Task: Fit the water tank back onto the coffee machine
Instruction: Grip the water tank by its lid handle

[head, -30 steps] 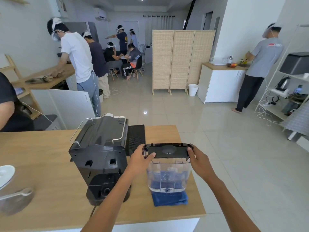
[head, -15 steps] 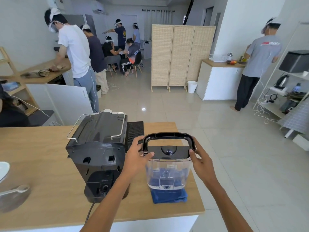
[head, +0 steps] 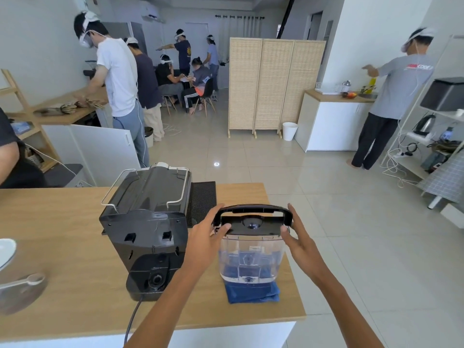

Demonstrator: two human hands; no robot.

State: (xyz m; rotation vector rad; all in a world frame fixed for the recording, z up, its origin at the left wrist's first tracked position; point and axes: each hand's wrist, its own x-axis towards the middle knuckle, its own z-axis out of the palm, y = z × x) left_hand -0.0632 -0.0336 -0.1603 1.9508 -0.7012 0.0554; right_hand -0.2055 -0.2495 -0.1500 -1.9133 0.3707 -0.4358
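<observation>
Wooden tabletop (head: 62,222) ran across the front of a big tiled room with other people busy in the background. On it sat one water tank (head: 251,257), a clear plastic body with a black lid and a black carry handle flipped up, standing upright on a folded blue cloth (head: 253,293) near the right end of the tabletop. You could see the blue right through the walls. Left hand (head: 204,239) was on the left side of the lid, thumb up on the top and fingers curled behind the handle end. Right hand (head: 300,241) was on the right side, fingers stretched out flat and slightly spread along the handle and lid edge. Just beside the tank on the left stood one black coffee machine (head: 147,227), its back facing the camera, cord trailing off the front edge. One black grid mat (head: 203,199) lay behind the tank, next to the machine. One spoon (head: 22,282) and a white dish edge (head: 6,251) showed far left
</observation>
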